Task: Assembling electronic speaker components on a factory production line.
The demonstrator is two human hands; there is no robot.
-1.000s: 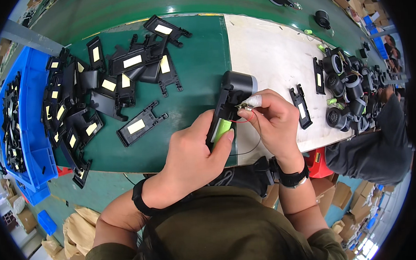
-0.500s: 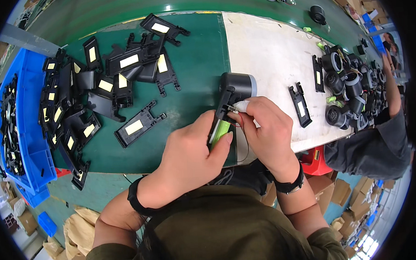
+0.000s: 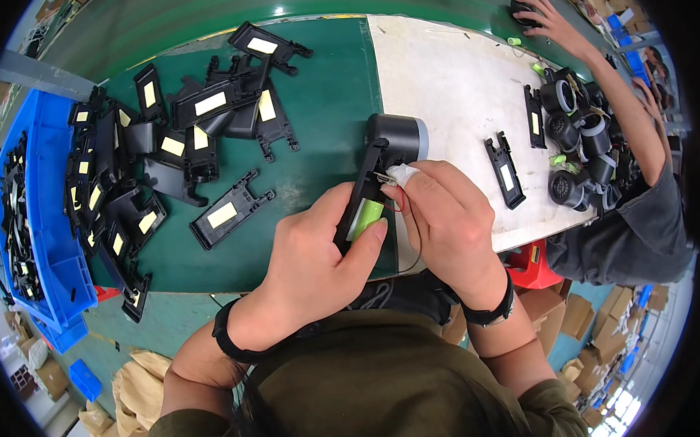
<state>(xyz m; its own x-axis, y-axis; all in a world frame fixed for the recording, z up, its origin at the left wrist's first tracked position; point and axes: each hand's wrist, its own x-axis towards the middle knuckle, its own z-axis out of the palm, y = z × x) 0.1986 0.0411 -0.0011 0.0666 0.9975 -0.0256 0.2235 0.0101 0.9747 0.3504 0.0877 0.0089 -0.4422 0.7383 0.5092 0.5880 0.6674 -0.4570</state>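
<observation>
My left hand (image 3: 314, 261) grips a black flashlight-like housing (image 3: 393, 142) with a round head, its thumb pressed on a green battery cell (image 3: 365, 215) set in the open handle. My right hand (image 3: 448, 218) pinches thin red and black wires (image 3: 397, 203) at the handle, its fingertip wrapped in white tape. Both hands hover over the seam between the green mat (image 3: 321, 95) and the white sheet (image 3: 453, 81).
A pile of black plastic covers with yellow labels (image 3: 168, 156) lies on the green mat to my left, beside a blue bin (image 3: 39, 255). Two single covers (image 3: 504, 169) lie on the white sheet. Finished black housings (image 3: 577, 142) cluster at right, where another person's arm (image 3: 593, 59) reaches.
The other person's arm has stretched across the right side toward the far edge. My hands stay on the housing, the right one shifting slightly at the wires.
</observation>
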